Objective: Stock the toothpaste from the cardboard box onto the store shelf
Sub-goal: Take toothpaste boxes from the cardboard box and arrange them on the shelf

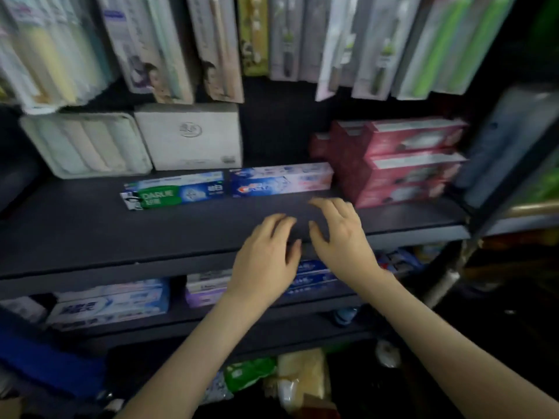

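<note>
Two toothpaste boxes lie flat, end to end, at the middle of the dark store shelf [90,234], long sides facing out. The left one, the Darlie toothpaste box [174,192], is green and blue with a white end panel; "DARLIE" reads in white on the green band, and the smaller characters beside it are too blurred to make out. Touching its right end, the blue-and-pink toothpaste box [281,179] carries a red-and-blue mark that looks like the Crest logo, though the blur leaves that unsure.

The left hand [266,261] and right hand [338,234] hang side by side over the front of the shelf, just in front of the blue-and-pink box. Their fingers [272,225] are spread and relaxed, holding nothing. Whether the fingertips touch the shelf cannot be told.

Right of the hands, a stack of pink-red cartons [405,161] stands several high, nearly touching the blue-and-pink box's right end. Behind the Darlie box sit a white box [189,137] with a faint round emblem and, to its left, a tray pack of pale rolls [84,145]. Hanging toothbrush packs [287,37] fill the row above, their lower ends overhanging the back of the shelf. On the lower shelf [272,325], blue-and-white toothpaste boxes [112,303] lie stacked, partly hidden by the forearms.
</note>
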